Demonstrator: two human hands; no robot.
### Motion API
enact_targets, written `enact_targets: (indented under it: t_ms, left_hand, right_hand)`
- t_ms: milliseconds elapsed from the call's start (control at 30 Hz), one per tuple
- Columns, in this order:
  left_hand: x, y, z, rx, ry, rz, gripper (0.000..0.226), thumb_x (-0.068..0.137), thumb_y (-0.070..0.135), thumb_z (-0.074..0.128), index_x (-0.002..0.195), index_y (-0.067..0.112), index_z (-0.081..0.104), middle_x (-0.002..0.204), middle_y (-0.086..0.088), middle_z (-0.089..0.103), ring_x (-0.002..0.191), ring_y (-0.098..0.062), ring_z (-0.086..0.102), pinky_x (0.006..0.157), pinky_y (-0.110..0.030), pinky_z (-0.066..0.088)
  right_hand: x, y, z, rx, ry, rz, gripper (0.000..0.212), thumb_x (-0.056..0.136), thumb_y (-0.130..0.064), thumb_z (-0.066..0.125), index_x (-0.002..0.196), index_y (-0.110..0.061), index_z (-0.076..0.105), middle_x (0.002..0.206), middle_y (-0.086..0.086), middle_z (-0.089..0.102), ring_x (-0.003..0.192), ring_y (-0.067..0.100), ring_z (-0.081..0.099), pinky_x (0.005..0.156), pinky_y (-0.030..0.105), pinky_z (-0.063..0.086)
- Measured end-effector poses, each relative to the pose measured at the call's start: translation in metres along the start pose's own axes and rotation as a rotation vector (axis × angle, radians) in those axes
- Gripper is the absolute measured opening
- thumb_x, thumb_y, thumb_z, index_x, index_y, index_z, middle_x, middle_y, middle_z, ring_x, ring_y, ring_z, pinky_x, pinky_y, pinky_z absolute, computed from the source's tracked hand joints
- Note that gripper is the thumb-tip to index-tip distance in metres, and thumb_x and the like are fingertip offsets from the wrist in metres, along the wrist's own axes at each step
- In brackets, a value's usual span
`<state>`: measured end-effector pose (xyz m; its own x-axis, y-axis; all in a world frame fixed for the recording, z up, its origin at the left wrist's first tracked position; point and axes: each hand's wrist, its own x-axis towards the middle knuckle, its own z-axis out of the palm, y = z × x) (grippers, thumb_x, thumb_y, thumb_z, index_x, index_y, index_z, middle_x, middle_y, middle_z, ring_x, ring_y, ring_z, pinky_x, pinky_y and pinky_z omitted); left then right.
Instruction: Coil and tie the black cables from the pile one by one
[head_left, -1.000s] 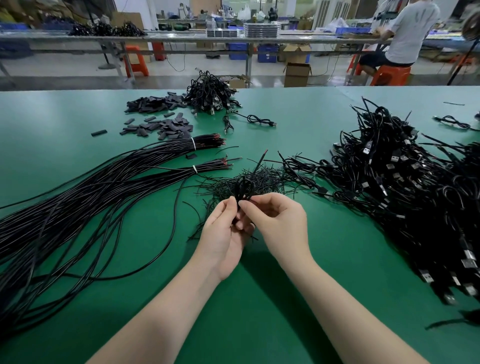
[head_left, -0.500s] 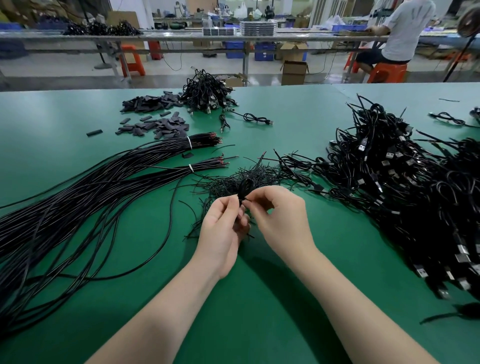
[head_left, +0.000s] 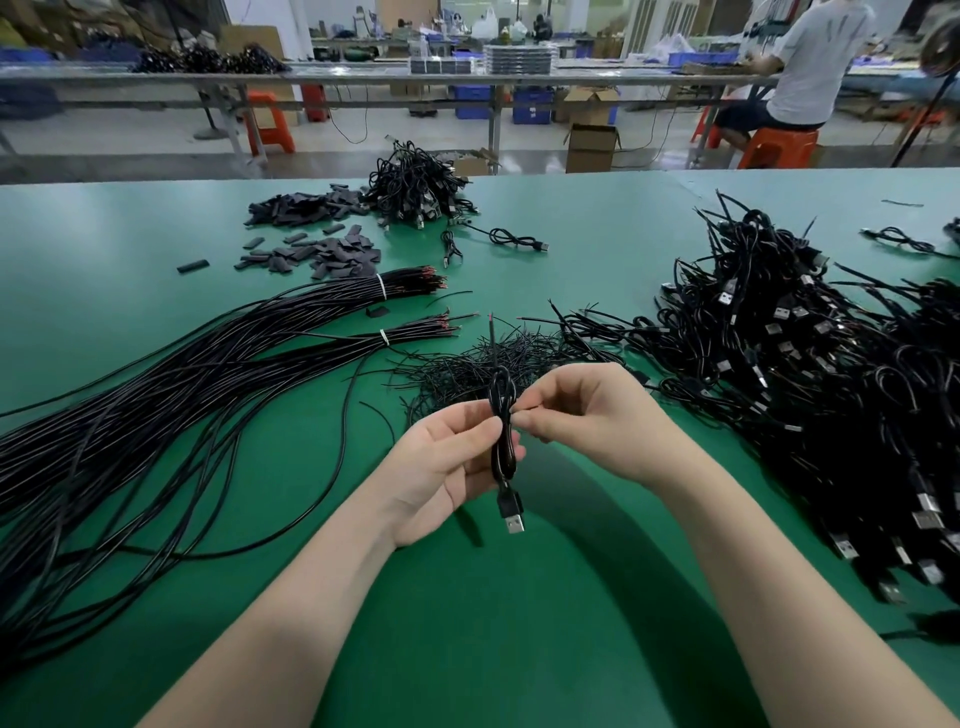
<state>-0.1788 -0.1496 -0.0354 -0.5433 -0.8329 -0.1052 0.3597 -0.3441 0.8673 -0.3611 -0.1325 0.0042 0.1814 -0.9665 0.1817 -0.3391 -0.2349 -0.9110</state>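
Right now both hands are raised just above the green tabletop (head_left: 156, 249), meeting over its near middle. The left hand (head_left: 441, 467) has its fingers and thumb curled round a coiled black cable (head_left: 503, 415), which stands upright between the two hands; the loops show above the thumb, and the USB plug (head_left: 511, 514) hangs down below the palm. The right hand (head_left: 587, 415) pinches the coil near its upper part from the side, thumb and forefinger closed on it, the other fingers curled; whether it pinches a tie or the cable itself cannot be told.

Just beyond the fingertips lies a tangle of thin black ties (head_left: 467, 364). To the right of the right hand spreads the large pile of black cables (head_left: 805, 364) with silver plugs. To the left of the left hand run long bundled cables (head_left: 208, 364), bound with white bands near their red-tipped ends. Farther off, beyond those, lie dark flat sleeves (head_left: 332, 252) and a smaller heap of coiled cables (head_left: 415, 192).
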Motion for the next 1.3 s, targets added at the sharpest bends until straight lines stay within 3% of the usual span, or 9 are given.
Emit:
enact_targets:
  t_ms: [267,500,733,800,867,967,1100,1167,1300]
  left_hand:
    - [-0.001,-0.005,0.001,0.026,-0.015,-0.005,0.017,0.078,0.009,0.066,0.089,0.018,0.076,0.084,-0.005,0.072,0.074,-0.016,0.070,0.065,-0.026,0.057]
    - [-0.001,-0.001,0.000,-0.121,-0.029,0.012,0.020,0.072,0.005,0.068,0.076,0.023,0.075,0.076,-0.003,0.072,0.069,-0.012,0.070,0.061,-0.028,0.058]
    - [-0.001,-0.001,-0.004,0.007,-0.025,-0.003,0.021,0.075,0.006,0.063,0.073,0.022,0.077,0.072,-0.002,0.071,0.063,-0.012,0.068,0.059,-0.026,0.056]
    - [0.000,-0.001,-0.003,0.019,-0.020,0.004,0.018,0.075,0.007,0.066,0.076,0.021,0.077,0.073,-0.003,0.071,0.064,-0.013,0.067,0.060,-0.025,0.056]
    - [0.001,-0.003,-0.001,-0.018,0.032,0.028,0.014,0.077,0.005,0.073,0.079,0.018,0.076,0.076,-0.006,0.069,0.065,-0.014,0.068,0.060,-0.025,0.056]
    - [0.005,-0.005,0.004,-0.075,0.120,0.071,0.012,0.074,0.009,0.069,0.083,0.016,0.073,0.078,-0.006,0.069,0.065,-0.013,0.067,0.058,-0.024,0.056]
    - [0.005,-0.001,0.002,-0.056,0.140,0.063,0.018,0.076,0.016,0.067,0.094,0.019,0.068,0.077,0.000,0.069,0.064,-0.010,0.064,0.057,-0.024,0.053]
    - [0.005,-0.001,-0.001,-0.058,0.148,0.064,0.017,0.076,0.015,0.068,0.091,0.021,0.071,0.078,0.001,0.068,0.065,-0.010,0.063,0.059,-0.024,0.052]
    - [0.006,-0.002,-0.003,-0.119,0.137,0.060,0.018,0.075,0.011,0.068,0.085,0.024,0.076,0.079,0.000,0.068,0.064,-0.010,0.063,0.060,-0.024,0.053]
  right_hand:
    - [-0.002,0.006,-0.001,0.228,-0.076,0.082,0.005,0.082,0.000,0.071,0.080,-0.004,0.069,0.071,0.016,0.066,0.067,0.023,0.054,0.062,0.025,0.048]
    - [0.001,0.007,0.011,0.358,-0.028,0.203,0.004,0.078,-0.011,0.076,0.081,-0.008,0.076,0.073,0.010,0.070,0.064,0.015,0.061,0.064,0.022,0.052]
    - [-0.001,0.007,0.005,0.363,-0.189,0.306,0.026,0.062,-0.034,0.080,0.076,-0.013,0.078,0.070,0.004,0.064,0.058,0.008,0.052,0.057,0.016,0.048]
    - [-0.002,0.007,0.004,0.370,-0.200,0.322,0.019,0.065,-0.032,0.080,0.072,-0.014,0.077,0.067,0.003,0.062,0.057,0.008,0.051,0.057,0.016,0.048]
    - [-0.001,0.006,0.006,0.311,-0.103,0.285,0.009,0.076,-0.019,0.079,0.069,-0.015,0.076,0.066,0.004,0.064,0.059,0.009,0.053,0.060,0.021,0.049]
    - [0.004,0.004,0.014,0.002,0.120,0.124,0.010,0.082,-0.013,0.075,0.073,-0.016,0.072,0.072,0.009,0.070,0.065,0.014,0.056,0.067,0.037,0.050]
    - [0.005,0.003,0.027,-0.381,0.224,-0.168,0.011,0.083,-0.014,0.074,0.077,-0.022,0.069,0.071,-0.017,0.062,0.069,-0.004,0.055,0.069,0.014,0.045]
    - [0.005,0.004,0.028,-0.329,0.214,-0.157,0.013,0.083,-0.013,0.073,0.078,-0.025,0.070,0.074,-0.016,0.065,0.073,-0.003,0.059,0.072,0.015,0.047]
    - [0.005,0.008,0.025,0.024,0.139,-0.008,0.021,0.084,-0.008,0.072,0.079,-0.028,0.072,0.078,-0.010,0.073,0.073,0.002,0.066,0.072,0.016,0.048]
